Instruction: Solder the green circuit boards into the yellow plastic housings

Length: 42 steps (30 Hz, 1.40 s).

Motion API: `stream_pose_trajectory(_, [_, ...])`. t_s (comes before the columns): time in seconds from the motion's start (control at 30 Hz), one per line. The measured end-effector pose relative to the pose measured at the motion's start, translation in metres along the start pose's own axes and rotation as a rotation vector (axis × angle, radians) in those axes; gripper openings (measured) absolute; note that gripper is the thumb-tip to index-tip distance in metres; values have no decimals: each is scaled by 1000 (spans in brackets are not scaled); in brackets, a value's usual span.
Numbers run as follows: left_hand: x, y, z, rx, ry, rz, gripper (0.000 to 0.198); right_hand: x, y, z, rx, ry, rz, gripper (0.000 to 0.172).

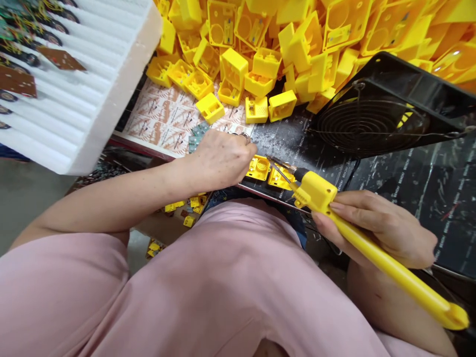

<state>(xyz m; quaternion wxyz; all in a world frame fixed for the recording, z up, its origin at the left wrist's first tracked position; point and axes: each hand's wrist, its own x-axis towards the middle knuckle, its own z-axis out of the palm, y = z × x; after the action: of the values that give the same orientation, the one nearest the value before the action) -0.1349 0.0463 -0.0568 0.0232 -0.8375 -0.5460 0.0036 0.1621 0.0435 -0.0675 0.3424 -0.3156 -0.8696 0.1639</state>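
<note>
My right hand (379, 225) is wrapped round a long yellow soldering iron (372, 245), whose metal tip reaches toward a small yellow plastic housing (259, 167) near the bench's front edge. My left hand (223, 158) is curled down with its fingertips pinched against that housing, a ring on one finger. A second small yellow housing (278, 177) lies just right of the first, under the iron's tip. Small green circuit boards (198, 136) lie by my left knuckles.
A big heap of yellow plastic housings (297, 44) fills the back of the bench. A black fan (375, 116) stands tilted at the right. A white foam tray (92, 84) with circuit boards sits at the left. Printed sheets (163, 119) lie beneath.
</note>
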Motion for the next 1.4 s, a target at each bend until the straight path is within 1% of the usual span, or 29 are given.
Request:
stream_pose_trajectory(0.07, [0,0,-1,5,-8,0,20,4,-1,2,50,57,-81,9])
stream_pose_trajectory(0.1, [-1,-1,-1,7,-19,-1,21,5,-1,2,67,76,-112,7])
stream_pose_trajectory(0.17, [-3,-3,0,2,-44,-3,24,5,-4,3,56,70,-113,21])
stream_pose_trajectory(0.23, [-7,-7,4,-25,-46,3,28,2,-6,4,13,77,-48,39])
stream_pose_trajectory(0.3, [-12,-13,9,-78,-16,17,32,-3,-6,5,-34,118,21,58])
stream_pose_trajectory(0.33, [-14,-16,12,-117,3,28,33,-6,-6,6,-48,134,31,65])
stream_pose_trajectory(0.4, [-17,-21,16,-213,44,57,34,-10,-4,5,-54,137,-6,73])
stream_pose_trajectory(0.47, [-18,-22,18,-300,80,74,30,-11,-2,1,-31,78,-50,68])
stream_pose_trajectory(0.53, [-18,-21,18,-348,94,73,26,-9,-2,-4,32,13,-80,54])
stream_pose_trajectory(0.67, [-15,-12,16,-345,52,32,20,-3,-8,-9,108,-112,-136,27])
stream_pose_trajectory(0.77, [-12,-8,13,-314,10,6,21,2,-9,-9,106,-200,-101,7])
stream_pose_trajectory(0.8, [-11,-7,12,-304,-6,2,22,3,-8,-8,107,-221,-94,5])
stream_pose_trajectory(0.87, [-9,-6,10,-284,-38,-1,23,7,-7,-8,119,-215,-141,7])
stream_pose_trajectory(0.93, [-7,-5,9,-261,-60,-1,22,13,-9,-7,149,-168,-218,17])
stream_pose_trajectory(0.97, [-6,-5,8,-248,-66,2,22,16,-11,-8,160,-156,-220,22])
stream_pose_trajectory(1.03, [-5,-5,7,-218,-73,11,23,22,-18,-11,167,-183,-168,25])
stream_pose_trajectory(1.13, [-3,-4,4,-168,-80,33,24,26,-27,-18,144,-235,-80,23])
stream_pose_trajectory(1.17, [-2,-4,3,-153,-82,41,24,26,-28,-21,152,-227,-92,22])
stream_pose_trajectory(1.2, [-2,-4,2,-141,-85,48,24,25,-27,-23,160,-219,-96,19])
stream_pose_trajectory(1.27, [0,-4,1,-127,-90,63,24,22,-23,-26,153,-165,-73,6])
stream_pose_trajectory(1.3, [0,-4,1,-125,-92,70,25,19,-20,-26,141,-144,-59,3])
stream_pose_trajectory(1.37, [0,-4,1,-130,-91,81,25,13,-13,-25,107,-144,-23,15])
stream_pose_trajectory(1.4, [0,-5,1,-134,-90,85,25,9,-9,-24,91,-142,-13,19])
